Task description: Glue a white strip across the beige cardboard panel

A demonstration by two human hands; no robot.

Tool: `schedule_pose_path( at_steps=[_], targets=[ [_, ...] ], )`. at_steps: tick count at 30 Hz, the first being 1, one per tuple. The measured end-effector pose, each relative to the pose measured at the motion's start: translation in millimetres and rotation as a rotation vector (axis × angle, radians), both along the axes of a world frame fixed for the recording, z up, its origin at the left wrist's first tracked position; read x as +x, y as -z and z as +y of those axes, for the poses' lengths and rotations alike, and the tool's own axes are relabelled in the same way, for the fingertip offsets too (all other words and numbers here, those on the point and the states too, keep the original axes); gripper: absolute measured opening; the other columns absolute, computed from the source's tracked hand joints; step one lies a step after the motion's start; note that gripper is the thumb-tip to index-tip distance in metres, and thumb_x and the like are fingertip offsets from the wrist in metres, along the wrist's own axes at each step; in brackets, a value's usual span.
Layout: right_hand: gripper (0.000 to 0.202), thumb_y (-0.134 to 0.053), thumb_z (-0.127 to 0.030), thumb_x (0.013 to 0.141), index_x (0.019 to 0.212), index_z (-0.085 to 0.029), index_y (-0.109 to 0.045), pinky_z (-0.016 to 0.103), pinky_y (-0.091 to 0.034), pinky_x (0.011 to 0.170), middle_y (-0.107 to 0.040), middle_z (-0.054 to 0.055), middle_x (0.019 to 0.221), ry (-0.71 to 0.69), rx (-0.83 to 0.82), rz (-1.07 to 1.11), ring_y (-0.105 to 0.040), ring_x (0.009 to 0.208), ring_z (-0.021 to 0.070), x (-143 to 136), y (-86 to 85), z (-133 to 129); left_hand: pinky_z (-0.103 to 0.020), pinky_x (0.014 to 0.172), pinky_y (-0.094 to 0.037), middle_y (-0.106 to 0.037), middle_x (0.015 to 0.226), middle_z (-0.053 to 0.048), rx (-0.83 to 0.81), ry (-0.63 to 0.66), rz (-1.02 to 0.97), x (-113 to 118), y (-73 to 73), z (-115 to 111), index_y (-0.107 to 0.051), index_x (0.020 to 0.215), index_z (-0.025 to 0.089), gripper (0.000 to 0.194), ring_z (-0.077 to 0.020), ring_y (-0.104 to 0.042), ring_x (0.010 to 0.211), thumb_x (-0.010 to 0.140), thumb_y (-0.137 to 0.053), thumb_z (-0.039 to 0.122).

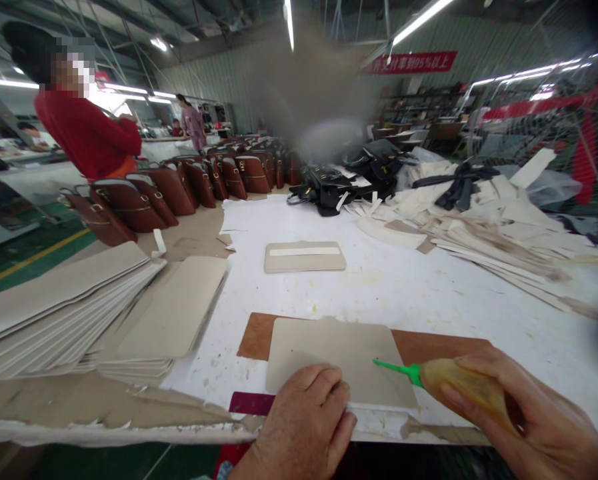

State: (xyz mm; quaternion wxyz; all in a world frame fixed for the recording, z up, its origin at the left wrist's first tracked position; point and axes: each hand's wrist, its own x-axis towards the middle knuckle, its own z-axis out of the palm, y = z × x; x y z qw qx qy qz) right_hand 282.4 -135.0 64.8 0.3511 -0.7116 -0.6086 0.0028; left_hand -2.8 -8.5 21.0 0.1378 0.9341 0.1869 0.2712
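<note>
My right hand (523,413) is wrapped round a yellowish glue bottle (463,387) with a green nozzle, whose tip points left over a beige panel (333,353). Near the table's front edge, my left hand (309,420) rests on the panel's lower edge, fingers curled; whether it pinches anything is hidden. Beneath the panel lies a brown sheet (439,343), showing at both sides. A dark purple strip (251,403) sticks out left of my left hand. Further back, a smaller beige panel (306,266) bears a white strip (305,252).
Stacks of beige panels (173,307) lie at the left. Brown bags (129,203) stand in rows behind them. Black bags (329,187) and piled pale strips (503,233) cover the back right. A person in red (86,130) stands at the far left.
</note>
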Motion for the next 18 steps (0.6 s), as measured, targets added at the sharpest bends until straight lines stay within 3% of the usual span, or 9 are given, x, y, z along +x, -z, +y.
schedule_pose_path(
  at_steps=[4,9,13,18],
  targets=[
    [0.034,-0.062,-0.065,0.104,0.114,-0.033,-0.062,0.031,-0.058,0.058,-0.071,-0.003,0.100,-0.069,0.023,-0.100,-0.069,0.077,0.0224,4,4.3,6,-0.046,0.108,-0.060,-0.069,0.124,-0.011,0.008,0.006,0.006,1,-0.4,-1,-0.064,0.123,0.013,0.024,-0.0294,-0.063,0.117,0.103,-0.059,0.024],
    [0.034,-0.060,-0.065,0.105,0.115,-0.033,-0.062,0.031,-0.058,0.062,-0.071,-0.002,0.106,-0.059,0.024,-0.100,-0.069,0.082,0.0232,7,2.4,11,-0.045,0.108,-0.059,-0.069,0.125,-0.012,0.014,0.012,0.000,0,-0.8,-1,-0.064,0.124,0.013,0.025,-0.0290,-0.063,0.118,0.103,-0.058,0.025],
    [0.036,-0.058,-0.071,0.104,0.116,-0.037,-0.063,0.033,-0.058,0.067,-0.070,-0.004,0.110,0.011,-0.085,-0.008,-0.069,0.088,0.0244,3,-5.0,6,-0.047,0.107,-0.060,-0.068,0.126,-0.012,-0.004,0.006,0.010,-1,0.0,1,-0.064,0.124,0.014,0.025,-0.0297,-0.063,0.117,0.102,-0.059,0.025],
    [0.041,-0.060,-0.077,0.099,0.109,-0.038,-0.065,0.035,-0.054,0.061,-0.070,-0.005,0.094,0.089,-0.102,0.063,-0.065,0.073,0.0245,-2,-12.2,-3,-0.048,0.107,-0.061,-0.069,0.126,-0.012,-0.008,-0.003,0.026,-1,-2.2,0,-0.064,0.125,0.015,0.025,-0.0298,-0.063,0.118,0.103,-0.059,0.025]
  ],
)
